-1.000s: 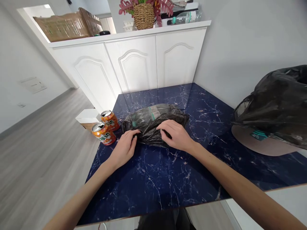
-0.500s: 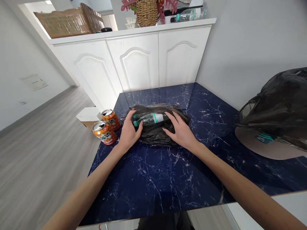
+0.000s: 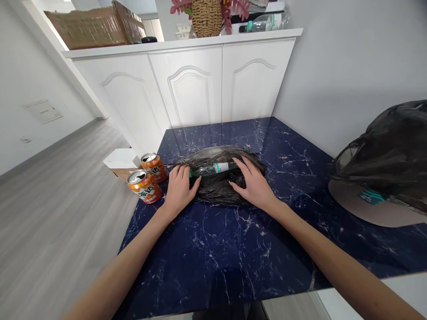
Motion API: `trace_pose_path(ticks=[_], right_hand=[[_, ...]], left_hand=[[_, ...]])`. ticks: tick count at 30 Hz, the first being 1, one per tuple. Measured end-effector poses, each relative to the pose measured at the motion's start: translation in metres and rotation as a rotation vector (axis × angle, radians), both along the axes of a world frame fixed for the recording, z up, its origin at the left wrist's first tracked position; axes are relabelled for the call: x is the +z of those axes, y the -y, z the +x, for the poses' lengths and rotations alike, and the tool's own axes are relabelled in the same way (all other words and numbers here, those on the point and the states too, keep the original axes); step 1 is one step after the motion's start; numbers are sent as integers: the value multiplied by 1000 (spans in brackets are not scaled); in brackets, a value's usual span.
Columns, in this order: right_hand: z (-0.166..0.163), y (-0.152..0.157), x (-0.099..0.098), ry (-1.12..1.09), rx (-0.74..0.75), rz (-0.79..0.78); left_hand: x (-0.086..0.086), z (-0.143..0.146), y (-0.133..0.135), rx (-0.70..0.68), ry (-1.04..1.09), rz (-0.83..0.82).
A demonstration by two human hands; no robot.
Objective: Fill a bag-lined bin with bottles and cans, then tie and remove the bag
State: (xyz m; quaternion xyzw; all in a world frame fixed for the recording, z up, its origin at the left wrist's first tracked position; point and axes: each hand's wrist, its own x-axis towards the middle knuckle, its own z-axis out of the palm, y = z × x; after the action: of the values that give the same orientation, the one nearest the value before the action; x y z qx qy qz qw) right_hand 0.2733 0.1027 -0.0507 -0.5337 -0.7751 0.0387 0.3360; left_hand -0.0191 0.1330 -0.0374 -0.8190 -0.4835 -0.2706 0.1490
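A crumpled black plastic bag [image 3: 220, 193] lies in front of me on the dark blue marbled table [image 3: 213, 249]. Inside its mouth rests a clear plastic bottle [image 3: 221, 167] on its side, with a white and green label and a green cap end at the left. My left hand [image 3: 180, 186] grips the bag's left end, fingers curled over it and covering most of the cap. On the right end, my right hand [image 3: 251, 183] holds the bag with fingers bent over its far side and thumb on the near side. Its fingertips reach the bottle's right end.
Two opened orange soda cans [image 3: 145, 186] stand at the table's left edge, with a white and brown box [image 3: 123, 161] beyond. At right, another black bag [image 3: 393, 146] lies on a beige cap [image 3: 376, 212]. Behind is a white cabinet [image 3: 190, 89] bearing a woven basket [image 3: 207, 18] and bottles.
My left hand has shifted slightly left and its fingers now cover the bottle's cap end. The bag's far edge has folded further over the bottle, hiding more of it. The right hand barely moved.
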Motion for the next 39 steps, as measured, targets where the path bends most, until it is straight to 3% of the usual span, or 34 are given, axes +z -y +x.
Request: trace_pose_path(ticks=[6,13,18,22,26,30,33,39], right_hand=[[2,-2,-4,-19,3,1],[6,-4,-5,-48,14,0],[13,-9,-9,-90,5,-48],[18,-11,-19,-108,1,-71],[19,-9,-30,-91,3,-48],[20,-4,-38,-20,1,-56],[20,2,-41,68,-44,-114],[23,34,-43,152,-83,-180]], left_hand=[[-1,-6,-3,40,-32,-115],[22,1,13,-72,75,-92],[65,8,51,-135,257,93],[108,0,96,-85,396,216],[147,-24,135,-14,544,119],[172,-57,157,109,560,47],[176,-82,162,210,509,10],[161,-115,158,319,445,-33]])
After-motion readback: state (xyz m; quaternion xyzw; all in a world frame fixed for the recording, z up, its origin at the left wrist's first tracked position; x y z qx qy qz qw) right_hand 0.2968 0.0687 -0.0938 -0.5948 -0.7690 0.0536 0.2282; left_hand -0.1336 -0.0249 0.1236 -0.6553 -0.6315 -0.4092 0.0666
